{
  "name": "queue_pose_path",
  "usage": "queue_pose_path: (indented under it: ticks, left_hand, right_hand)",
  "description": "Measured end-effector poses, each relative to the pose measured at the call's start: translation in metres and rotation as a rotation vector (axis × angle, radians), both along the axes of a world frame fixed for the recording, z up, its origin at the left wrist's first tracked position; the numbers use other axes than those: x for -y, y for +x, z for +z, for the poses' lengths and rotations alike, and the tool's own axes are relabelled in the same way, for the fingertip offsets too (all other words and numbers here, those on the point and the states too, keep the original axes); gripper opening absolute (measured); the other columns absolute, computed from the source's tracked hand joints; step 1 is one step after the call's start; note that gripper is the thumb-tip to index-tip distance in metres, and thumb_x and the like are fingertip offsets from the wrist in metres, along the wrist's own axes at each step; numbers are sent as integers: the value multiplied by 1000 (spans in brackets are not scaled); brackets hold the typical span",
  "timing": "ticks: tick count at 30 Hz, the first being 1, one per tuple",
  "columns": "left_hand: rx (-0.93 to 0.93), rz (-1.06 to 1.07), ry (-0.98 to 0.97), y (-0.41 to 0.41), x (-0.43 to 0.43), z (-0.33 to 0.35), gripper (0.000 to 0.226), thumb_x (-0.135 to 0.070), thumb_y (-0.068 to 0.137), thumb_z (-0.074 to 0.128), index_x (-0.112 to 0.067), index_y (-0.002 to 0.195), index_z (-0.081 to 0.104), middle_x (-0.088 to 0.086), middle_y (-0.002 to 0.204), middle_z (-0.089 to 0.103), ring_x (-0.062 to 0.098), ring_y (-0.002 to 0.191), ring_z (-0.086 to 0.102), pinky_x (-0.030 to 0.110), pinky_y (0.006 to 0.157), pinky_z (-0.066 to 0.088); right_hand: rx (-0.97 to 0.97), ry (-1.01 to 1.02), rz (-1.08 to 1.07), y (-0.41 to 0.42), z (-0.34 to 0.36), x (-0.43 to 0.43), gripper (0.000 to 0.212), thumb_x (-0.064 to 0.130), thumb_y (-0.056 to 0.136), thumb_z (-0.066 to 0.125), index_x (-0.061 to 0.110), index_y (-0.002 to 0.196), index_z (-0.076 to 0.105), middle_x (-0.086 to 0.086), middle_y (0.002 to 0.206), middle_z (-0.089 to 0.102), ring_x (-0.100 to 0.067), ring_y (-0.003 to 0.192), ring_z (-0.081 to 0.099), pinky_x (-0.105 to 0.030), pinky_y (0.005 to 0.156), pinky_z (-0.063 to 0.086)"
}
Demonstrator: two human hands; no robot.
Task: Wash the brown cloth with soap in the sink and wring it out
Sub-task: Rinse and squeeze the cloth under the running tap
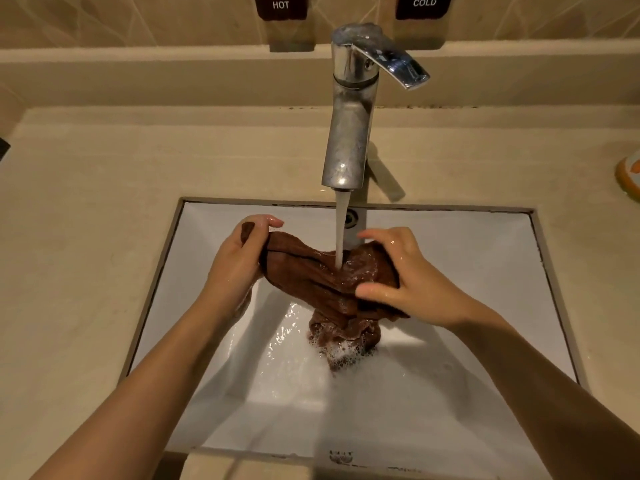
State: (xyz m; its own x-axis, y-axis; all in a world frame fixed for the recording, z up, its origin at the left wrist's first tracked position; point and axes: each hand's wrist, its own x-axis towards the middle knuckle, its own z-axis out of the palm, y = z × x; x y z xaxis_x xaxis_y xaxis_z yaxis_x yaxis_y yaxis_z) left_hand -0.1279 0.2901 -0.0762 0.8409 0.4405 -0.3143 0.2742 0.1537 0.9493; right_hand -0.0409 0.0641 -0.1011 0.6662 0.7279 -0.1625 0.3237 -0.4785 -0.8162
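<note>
The wet brown cloth [318, 278] is stretched between both hands over the white sink [467, 271]. My left hand [235, 258] grips its left end, with a bit of cloth poking out above the fist. My right hand [405, 282] clutches the bunched right part. Water runs from the chrome faucet [349, 126] onto the cloth's middle. The cloth's lower end hangs into the basin, where foam [346, 353] gathers around it.
A beige stone counter [86, 254] surrounds the sink. The faucet lever [398, 62] points right. Dark HOT [280, 6] and COLD [424, 5] labels sit on the back wall. An orange-and-white object [628, 178] lies at the right edge.
</note>
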Motion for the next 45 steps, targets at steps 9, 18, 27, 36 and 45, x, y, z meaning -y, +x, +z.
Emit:
queue_pose_path:
  ticks: [9,18,27,36,45]
  left_hand:
    - [-102,-360,155,-4,-19,8,20,-16,78,71,-24,96,73,1,94,76,15,89,70,19,73,53]
    - [28,-319,457,1,-18,18,34,-44,94,45,-26,82,71,-11,83,72,5,82,64,17,75,46]
    - [189,-183,-862,24,60,-16,54,-48,93,35,-11,108,72,10,107,72,20,104,66,31,85,54]
    - [124,-290,-362,32,64,-15,41,-5,72,72,-6,111,64,20,107,68,32,101,65,41,90,54]
    - [219,-133,-635,39,57,-9,32,-15,88,54,6,111,58,22,96,71,33,93,68,42,82,57]
  right_hand:
    - [88,184,-360,12,12,8,12,18,87,61,20,89,72,8,106,63,-6,100,57,-19,91,43]
    - [-275,415,-580,6,33,-22,31,33,97,41,28,71,58,12,70,59,6,63,57,-12,63,45]
    - [-189,357,-486,-10,34,-73,16,28,94,44,19,96,57,-3,92,64,-16,87,60,-34,75,49]
    - [-404,406,-523,-6,14,-41,31,50,83,58,27,104,54,3,102,64,-15,98,62,-22,76,49]
    - [-617,315,-221,-37,3,-44,48,73,71,47,43,105,61,8,107,70,-8,102,64,-36,96,49]
